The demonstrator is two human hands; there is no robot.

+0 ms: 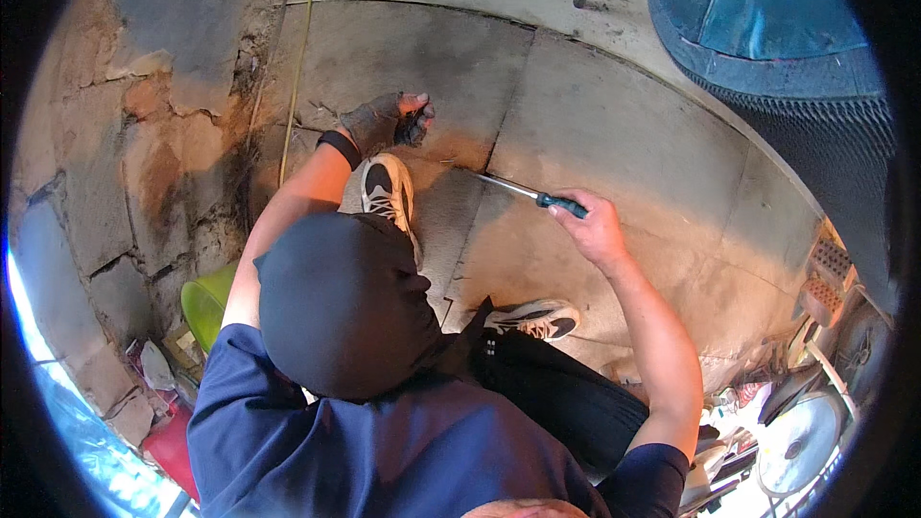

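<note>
My right hand (pixel 593 228) is closed around the dark green handle of a screwdriver (pixel 513 187). Its metal shaft points left, and the tip is over the floor slabs; contact with them is hard to judge. Farther left and forward, my left hand (pixel 389 122) is held low with its fingers curled. It looks dark grey, gloved or heavily smudged, and a black band (pixel 339 148) circles the wrist. A small blackish thing shows at its fingers, too unclear to name. My bent knee (pixel 345 302) in dark trousers lies between my arms, with one shoe (pixel 387 194) just beyond it.
A thin yellow cord (pixel 300 67) runs along the floor at left, beside cracked slabs (pixel 153 163). A blue padded seat (pixel 767 5) stands at the upper right. Left of me is a green container (pixel 206 302). A metal disc (pixel 798 443) and mixed clutter lie at lower right.
</note>
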